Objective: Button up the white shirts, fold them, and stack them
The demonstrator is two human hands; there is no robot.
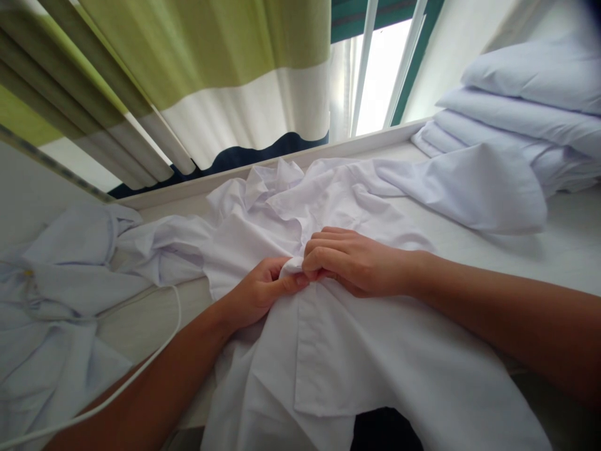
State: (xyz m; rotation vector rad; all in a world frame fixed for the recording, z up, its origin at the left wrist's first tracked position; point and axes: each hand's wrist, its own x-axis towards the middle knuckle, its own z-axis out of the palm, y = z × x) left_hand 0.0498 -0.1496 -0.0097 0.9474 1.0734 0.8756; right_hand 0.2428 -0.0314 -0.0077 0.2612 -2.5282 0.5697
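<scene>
A white shirt (253,232) lies spread over the table, its sleeves reaching out to both sides and its lower part hanging over the near edge. Near the middle of its front, my left hand (265,288) pinches the fabric between thumb and fingers. My right hand (354,260) is closed on the same front strip, right beside the left one, fingertips nearly touching the left thumb. The cloth bunches up into a small fold between them. Whether a button sits under the fingers is hidden.
A stack of folded white garments (521,119) stands at the back right. Loose white clothes (70,269) are heaped at the left, with a white cable (176,319) running past my left forearm. Behind the table's raised rim (366,145) hang green and white curtains (244,69) by a barred window (385,69).
</scene>
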